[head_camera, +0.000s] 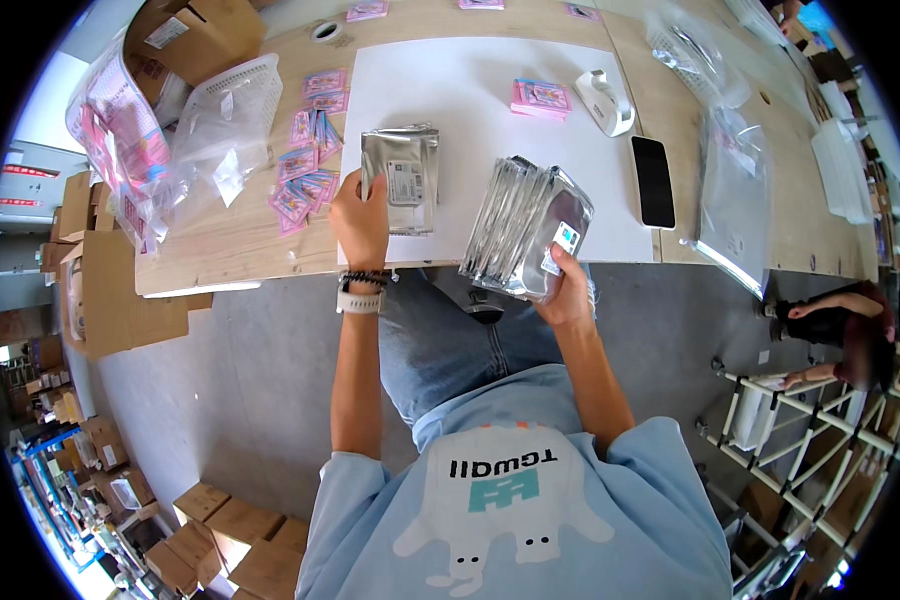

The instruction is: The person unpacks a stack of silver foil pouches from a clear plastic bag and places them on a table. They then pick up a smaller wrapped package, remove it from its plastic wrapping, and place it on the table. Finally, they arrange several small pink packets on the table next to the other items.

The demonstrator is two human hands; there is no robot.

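A fanned bundle of silver foil pouches is in my right hand. My thumb lies on the front pouch, beside its white-and-blue label, and the bundle leans over the front edge of the table. A flatter stack of foil pouches rests on a white sheet, its top pouch bearing a printed label. My left hand grips the left edge of this stack, thumb on top; some fingers are hidden. Bracelets and a pale watch band circle that wrist.
Small pink printed packets lie scattered at left, with a neat pile behind the bundle. A white tape dispenser and smartphone stand to its right. Plastic bags hang over the right edge. A co-worker is beside a tube rack.
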